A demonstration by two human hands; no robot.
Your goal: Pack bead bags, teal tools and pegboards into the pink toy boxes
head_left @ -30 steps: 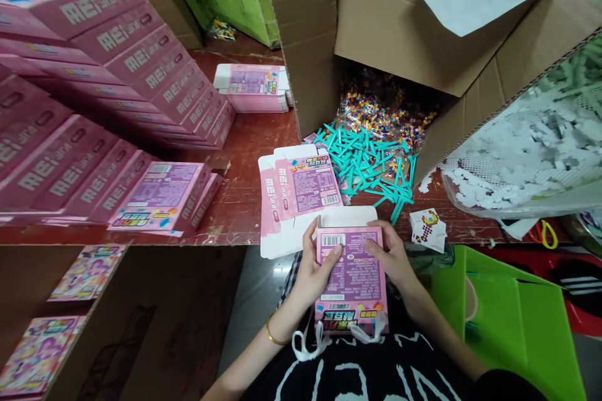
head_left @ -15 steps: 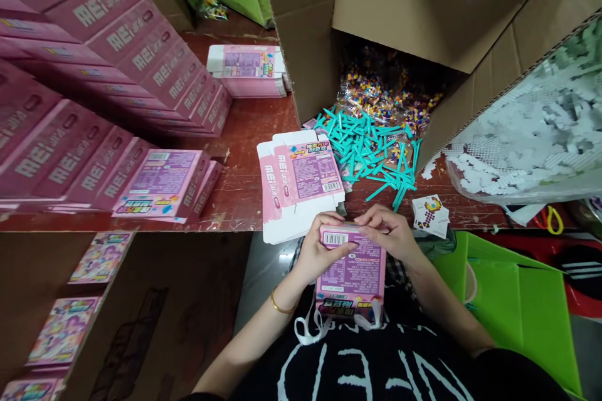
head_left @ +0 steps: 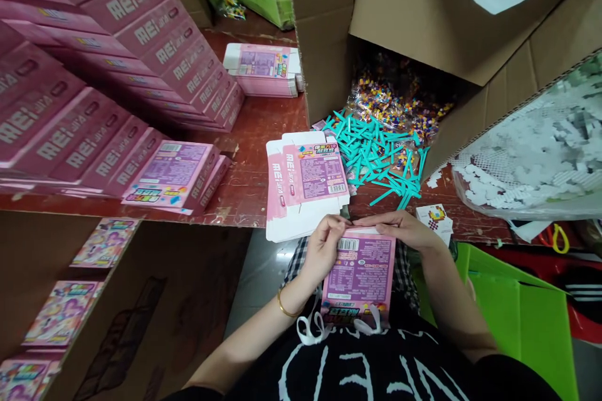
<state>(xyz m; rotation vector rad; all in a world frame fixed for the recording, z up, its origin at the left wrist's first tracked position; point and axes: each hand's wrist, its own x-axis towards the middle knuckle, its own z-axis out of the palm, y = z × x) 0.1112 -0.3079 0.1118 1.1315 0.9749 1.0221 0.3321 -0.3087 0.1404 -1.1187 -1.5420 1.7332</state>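
A pink and purple carton (head_left: pixel 360 276) is upright against my lap, its printed back with a barcode facing me. My left hand (head_left: pixel 328 241) grips the carton's upper left corner with curled fingers. Along the top edge lie the straighter fingers of my right hand (head_left: pixel 404 229), thumb near the upper right corner; both hands meet at the top flap. Just beyond them, flattened cartons (head_left: pixel 322 172) overhang the table edge. Turquoise sticks (head_left: pixel 376 150) lie in a heap behind, beside small printed cards (head_left: pixel 435 219).
Stacked pink cartons (head_left: pixel 188 69) fill the left side. An open cardboard box (head_left: pixel 414 25) holds bags of coloured beads (head_left: pixel 399 97). A clear bag of white pieces (head_left: pixel 531 156) is on the right, above a green bin (head_left: pixel 527 313). More flat cartons (head_left: pixel 266 69) lie at the back.
My left thumb has drawn back from the carton's face to its corner. The right fingers have straightened along the top edge. The view has shifted slightly.
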